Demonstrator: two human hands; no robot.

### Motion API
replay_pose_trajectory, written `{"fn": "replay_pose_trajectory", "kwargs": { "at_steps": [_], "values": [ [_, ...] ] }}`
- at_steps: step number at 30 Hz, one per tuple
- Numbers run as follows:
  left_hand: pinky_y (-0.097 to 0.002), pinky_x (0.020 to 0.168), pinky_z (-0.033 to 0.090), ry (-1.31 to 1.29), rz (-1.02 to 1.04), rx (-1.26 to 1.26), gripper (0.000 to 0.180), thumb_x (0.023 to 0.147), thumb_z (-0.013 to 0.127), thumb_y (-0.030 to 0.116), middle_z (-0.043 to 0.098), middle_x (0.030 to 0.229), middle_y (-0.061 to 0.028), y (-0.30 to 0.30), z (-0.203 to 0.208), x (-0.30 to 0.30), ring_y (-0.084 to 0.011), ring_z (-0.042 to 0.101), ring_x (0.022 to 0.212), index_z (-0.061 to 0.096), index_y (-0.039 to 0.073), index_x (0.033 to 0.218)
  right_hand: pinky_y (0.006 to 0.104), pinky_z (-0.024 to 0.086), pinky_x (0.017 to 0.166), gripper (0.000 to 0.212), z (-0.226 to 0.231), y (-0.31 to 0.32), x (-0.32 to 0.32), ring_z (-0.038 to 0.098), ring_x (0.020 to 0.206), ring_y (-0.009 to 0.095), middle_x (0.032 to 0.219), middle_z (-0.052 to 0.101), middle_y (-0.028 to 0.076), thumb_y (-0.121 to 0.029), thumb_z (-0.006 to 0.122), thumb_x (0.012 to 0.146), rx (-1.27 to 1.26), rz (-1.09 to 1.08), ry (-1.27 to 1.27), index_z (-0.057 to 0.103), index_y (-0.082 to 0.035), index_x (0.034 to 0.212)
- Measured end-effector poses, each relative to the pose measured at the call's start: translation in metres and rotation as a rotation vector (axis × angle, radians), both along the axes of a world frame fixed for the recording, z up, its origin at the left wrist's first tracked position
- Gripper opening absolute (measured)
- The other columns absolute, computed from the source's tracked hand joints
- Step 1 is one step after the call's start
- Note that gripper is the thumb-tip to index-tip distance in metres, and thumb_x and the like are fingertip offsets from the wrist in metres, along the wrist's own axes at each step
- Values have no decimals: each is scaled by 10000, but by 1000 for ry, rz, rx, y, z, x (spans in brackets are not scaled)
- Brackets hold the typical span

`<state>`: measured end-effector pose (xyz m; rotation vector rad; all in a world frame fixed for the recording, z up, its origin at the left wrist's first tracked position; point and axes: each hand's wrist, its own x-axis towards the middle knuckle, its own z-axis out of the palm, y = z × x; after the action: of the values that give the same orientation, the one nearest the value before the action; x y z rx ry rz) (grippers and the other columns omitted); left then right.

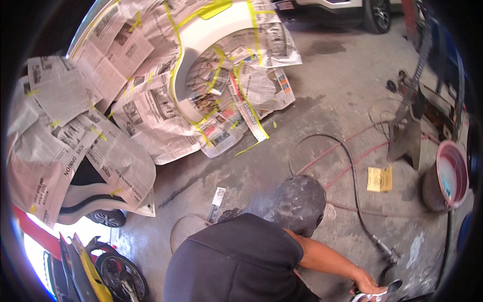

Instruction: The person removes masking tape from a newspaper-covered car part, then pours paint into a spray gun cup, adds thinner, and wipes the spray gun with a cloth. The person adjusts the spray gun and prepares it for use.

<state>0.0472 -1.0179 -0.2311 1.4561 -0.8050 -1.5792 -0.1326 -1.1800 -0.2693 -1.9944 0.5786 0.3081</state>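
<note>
Neither my left hand nor my right hand shows. Directly before me a co-worker (pixel 231 261) in a dark shirt and a dusty dark cap bends low, back toward me. The co-worker's hand (pixel 370 287) reaches to the lower right and grips something white, perhaps a cloth, beside a dark rounded piece (pixel 395 285); what exactly it is, I cannot make out. Beyond stands a car covered in newspaper (pixel 151 108) held by yellow-green tape. A bare pale fender (pixel 216 30) curves around the papered wheel arch.
A black hose (pixel 354 186) with a metal end and a red hose (pixel 359 160) lie across the concrete floor. On the right are a pinkish bucket (pixel 433 189), a yellow sheet (pixel 380 179) and a metal stand (pixel 405 141). A motorcycle (pixel 121 274) stands lower left; a white vehicle (pixel 332 11) is behind.
</note>
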Motion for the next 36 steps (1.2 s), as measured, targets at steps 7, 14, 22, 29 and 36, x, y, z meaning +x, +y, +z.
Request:
{"fn": "replay_pose_trajectory", "kwargs": {
  "at_steps": [7, 14, 22, 29, 36],
  "values": [
    [-411, 890, 500, -33, 718, -274, 996, 975, 75, 802, 673, 1101, -177, 70, 13, 74, -300, 639, 1031, 623, 0, 1193, 416, 523, 940, 484, 86, 88, 168, 648, 1053, 313, 1185, 668, 223, -145, 683, 930, -37, -136, -455, 554, 101, 1327],
    [-419, 1011, 440, -52, 1048, -254, 1019, 969, 93, 825, 694, 1031, -149, 134, 20, 132, -283, 612, 1059, 662, -11, 1088, 360, 496, 876, 404, 78, 128, 265, 614, 979, 218, 1147, 665, 149, -226, 634, 1003, 312, 223, -285, 586, 72, 1272],
    [-447, 1054, 424, -192, 1240, -24, 1130, 928, 44, 864, 706, 1093, -202, 158, -1, 165, -338, 617, 1153, 674, -47, 1150, 355, 441, 1037, 546, 43, 190, 272, 574, 1217, 238, 1423, 568, 180, -139, 552, 1050, 90, 241, -653, 387, 51, 1534],
    [-444, 765, 532, -356, 844, 36, 1081, 959, 41, 822, 678, 852, -239, 149, -11, 166, -343, 666, 712, 660, -62, 902, 456, 482, 970, 405, -8, 160, 254, 598, 1127, 461, 1261, 602, 258, -7, 577, 948, -389, 400, -795, 583, 48, 1350],
    [-458, 642, 555, -381, 652, 152, 935, 1034, 128, 705, 665, 722, -220, 151, 30, 160, -347, 643, 564, 719, -18, 992, 460, 505, 880, 530, 7, 160, 242, 613, 1078, 427, 1245, 585, 239, 22, 609, 896, -627, 421, -747, 555, -38, 1419]
  ]
}}
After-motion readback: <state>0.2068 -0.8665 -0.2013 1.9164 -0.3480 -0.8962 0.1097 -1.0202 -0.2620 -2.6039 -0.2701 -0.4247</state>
